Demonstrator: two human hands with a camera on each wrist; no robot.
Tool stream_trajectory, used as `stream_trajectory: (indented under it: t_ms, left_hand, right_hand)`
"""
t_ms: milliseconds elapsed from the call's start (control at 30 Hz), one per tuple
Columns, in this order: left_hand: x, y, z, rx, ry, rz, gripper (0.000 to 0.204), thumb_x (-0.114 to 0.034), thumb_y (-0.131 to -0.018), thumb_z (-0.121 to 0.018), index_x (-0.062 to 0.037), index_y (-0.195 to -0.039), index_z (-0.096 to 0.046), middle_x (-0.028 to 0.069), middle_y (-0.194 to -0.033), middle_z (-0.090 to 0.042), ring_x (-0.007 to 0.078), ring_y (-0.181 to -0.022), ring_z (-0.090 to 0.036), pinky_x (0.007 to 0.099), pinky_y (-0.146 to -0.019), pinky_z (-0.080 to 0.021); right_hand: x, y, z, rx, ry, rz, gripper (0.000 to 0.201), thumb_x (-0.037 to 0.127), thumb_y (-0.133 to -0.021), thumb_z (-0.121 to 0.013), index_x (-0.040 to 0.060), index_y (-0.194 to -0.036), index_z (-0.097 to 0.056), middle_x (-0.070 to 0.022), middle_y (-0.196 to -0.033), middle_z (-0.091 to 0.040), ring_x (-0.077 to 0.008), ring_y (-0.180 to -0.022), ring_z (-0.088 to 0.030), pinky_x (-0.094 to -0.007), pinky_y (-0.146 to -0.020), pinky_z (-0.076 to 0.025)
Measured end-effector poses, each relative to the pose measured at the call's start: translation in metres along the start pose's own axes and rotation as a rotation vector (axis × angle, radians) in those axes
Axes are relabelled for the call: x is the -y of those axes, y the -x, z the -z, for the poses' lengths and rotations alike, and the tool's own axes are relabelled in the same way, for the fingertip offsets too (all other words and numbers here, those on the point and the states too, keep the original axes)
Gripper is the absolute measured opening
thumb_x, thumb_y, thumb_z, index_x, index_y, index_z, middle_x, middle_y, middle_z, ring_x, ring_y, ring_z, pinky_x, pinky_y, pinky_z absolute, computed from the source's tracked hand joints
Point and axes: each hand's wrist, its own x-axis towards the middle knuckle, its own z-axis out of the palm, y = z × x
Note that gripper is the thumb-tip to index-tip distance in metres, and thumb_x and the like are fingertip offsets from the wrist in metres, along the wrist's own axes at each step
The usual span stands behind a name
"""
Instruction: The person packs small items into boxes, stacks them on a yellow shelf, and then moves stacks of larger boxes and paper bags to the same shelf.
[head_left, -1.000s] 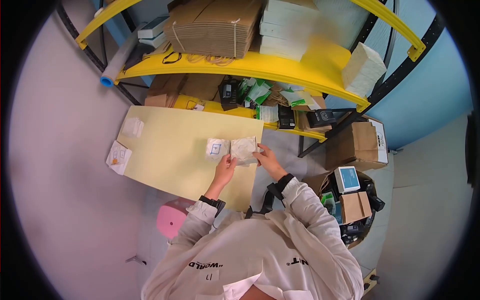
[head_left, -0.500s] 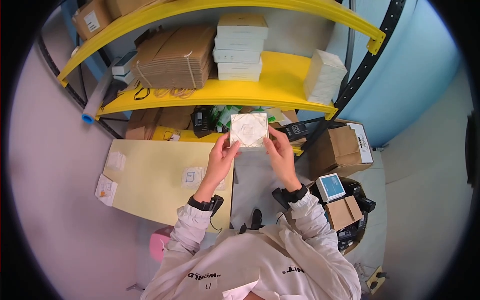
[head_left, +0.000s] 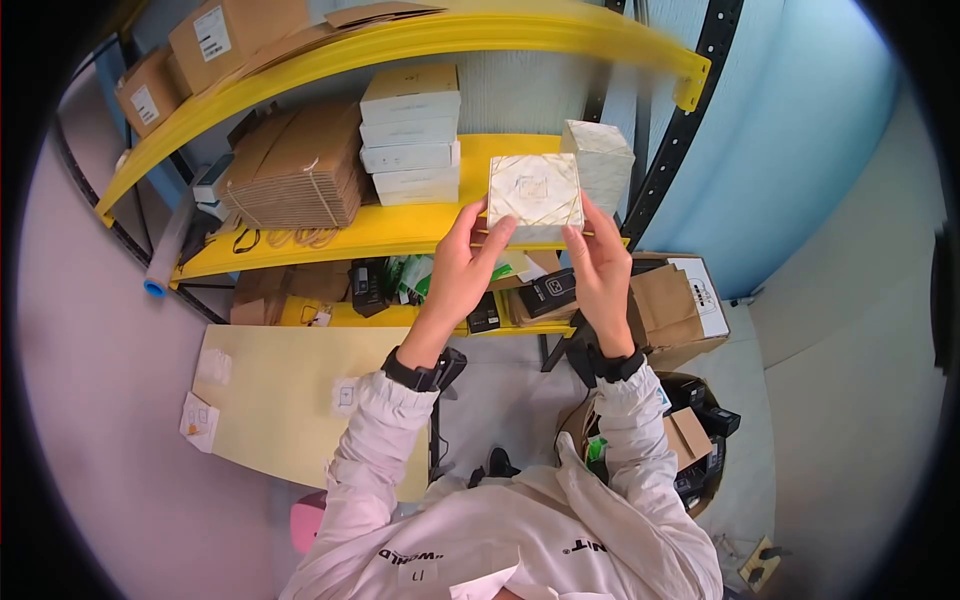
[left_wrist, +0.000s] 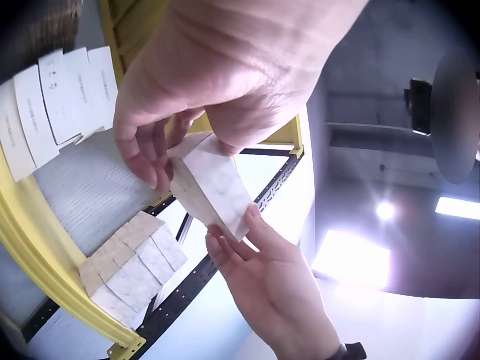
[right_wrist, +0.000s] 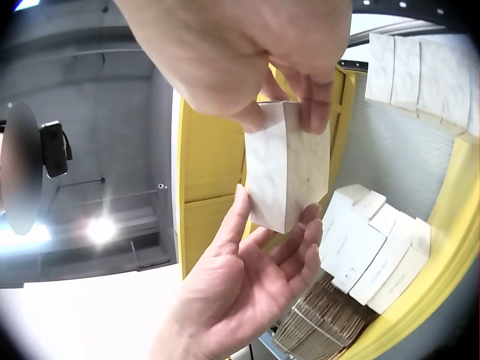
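Note:
A small white box point(head_left: 535, 188) with marble patterning and gold lines is held up in front of the yellow shelf point(head_left: 500, 145). My left hand point(head_left: 462, 275) grips its left side, the thumb on the near edge. On the opposite side my right hand point(head_left: 603, 275) holds it the same way. From the left wrist view, the box point(left_wrist: 210, 184) sits between the fingers of both hands, clear of the shelf. Just behind it stands a stack of marble-patterned boxes point(head_left: 605, 165), well seen in the left wrist view point(left_wrist: 135, 266).
Left of the held box, the shelf bears a stack of white boxes point(head_left: 415, 135) and tied flat cardboard point(head_left: 295, 170). A black upright post point(head_left: 685, 120) bounds it on the right. Below are a pale table point(head_left: 270, 400) and a carton point(head_left: 665, 305).
Both hands have raised the marble-patterned box from the table's right edge, forward and up to shelf height. The view has tilted up and turned right, showing more of the shelf.

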Motion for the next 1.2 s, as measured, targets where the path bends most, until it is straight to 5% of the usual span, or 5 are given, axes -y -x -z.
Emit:
stream_trajectory:
  t_ms: [467, 567, 733, 1200]
  left_hand:
    - [0.013, -0.100, -0.086, 0.032, -0.271, -0.285, 0.053, -0.027, -0.104, -0.077, -0.0003, -0.148, -0.063, 0.0103, -0.116, -0.076, 0.0148, -0.097, -0.069, 0.0299, -0.083, -0.057]
    - [0.024, -0.116, -0.098, 0.026, -0.296, -0.312, 0.056, -0.029, -0.102, -0.078, 0.0014, -0.146, -0.062, 0.0176, -0.112, -0.074, 0.0267, -0.096, -0.071, 0.0368, -0.083, -0.059]
    - [0.056, -0.142, -0.114, -0.077, -0.456, -0.390, 0.061, -0.038, -0.104, -0.074, -0.0011, -0.151, -0.060, 0.0214, -0.129, -0.066, 0.0387, -0.123, -0.057, 0.0471, -0.108, -0.048]
    - [0.078, -0.173, -0.133, -0.113, -0.540, -0.424, 0.060, -0.038, -0.107, -0.070, -0.0022, -0.154, -0.059, 0.0232, -0.134, -0.067, 0.0398, -0.128, -0.061, 0.0454, -0.112, -0.048]
  right_hand:
    - [-0.043, -0.089, 0.071, -0.139, 0.135, 0.100, 0.042, 0.012, -0.114, -0.059, -0.0027, -0.154, -0.059, -0.0151, -0.140, -0.069, -0.0164, -0.119, -0.067, -0.0316, -0.105, -0.053]
    - [-0.062, -0.104, 0.076, -0.196, 0.171, 0.154, 0.043, 0.016, -0.116, -0.056, -0.0014, -0.155, -0.058, -0.0154, -0.142, -0.069, -0.0183, -0.123, -0.066, -0.0331, -0.109, -0.050]
    - [-0.083, -0.117, 0.081, -0.204, 0.090, 0.077, 0.045, 0.018, -0.117, -0.053, -0.0008, -0.158, -0.055, -0.0154, -0.146, -0.068, -0.0179, -0.127, -0.064, -0.0325, -0.111, -0.048]
    - [-0.115, -0.145, 0.088, -0.205, 0.040, -0.025, 0.046, 0.016, -0.117, -0.049, -0.0029, -0.159, -0.052, -0.0169, -0.146, -0.068, -0.0198, -0.131, -0.064, -0.0325, -0.113, -0.046]
